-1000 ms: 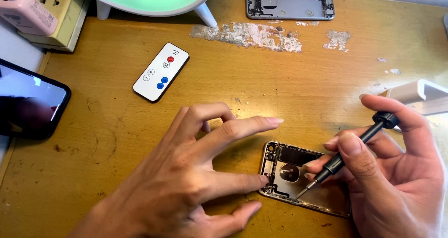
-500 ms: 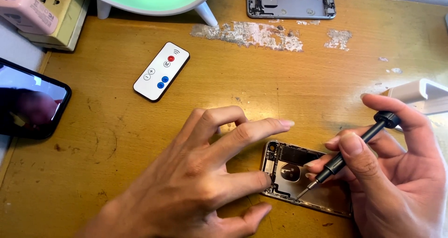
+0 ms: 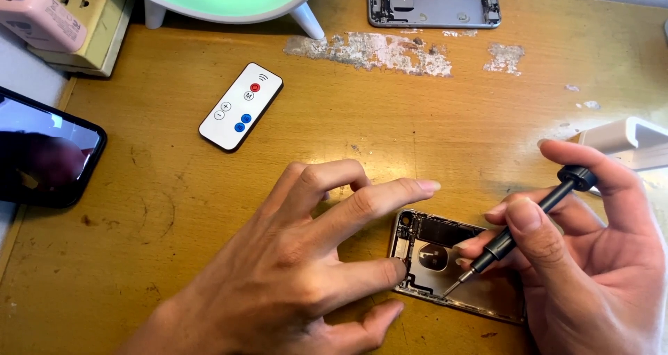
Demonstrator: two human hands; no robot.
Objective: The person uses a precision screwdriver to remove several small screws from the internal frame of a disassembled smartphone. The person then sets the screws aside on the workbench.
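The opened phone (image 3: 445,268) lay flat on the wooden desk (image 3: 348,118), well below and to the right of the white remote (image 3: 241,107), and the work in hand looked like turning a small screw near the phone's lower edge. To do that well, it seemed best to hold the screwdriver (image 3: 518,223) steeply enough that its tip sat square in the screw head, to press down lightly while rolling the shaft between the fingertips, and to keep the phone pinned so it could not skate on the wood. The right hand (image 3: 591,271) was closed around the screwdriver: thumb and two fingers pinched the dark shaft low down, while the index finger curled over the round cap at the top. The tip touched the phone's inside near the lower left of its frame, though the screw itself was too small to make out. The left hand (image 3: 292,271) held nothing; its fingers were spread apart, with one fingertip pressed against the phone's left edge, while the others hung over its top end. A second stripped phone shell (image 3: 435,4) lay far above the remote's level at the desk's back edge, and a dark phone (image 3: 42,150) lay left of the remote.
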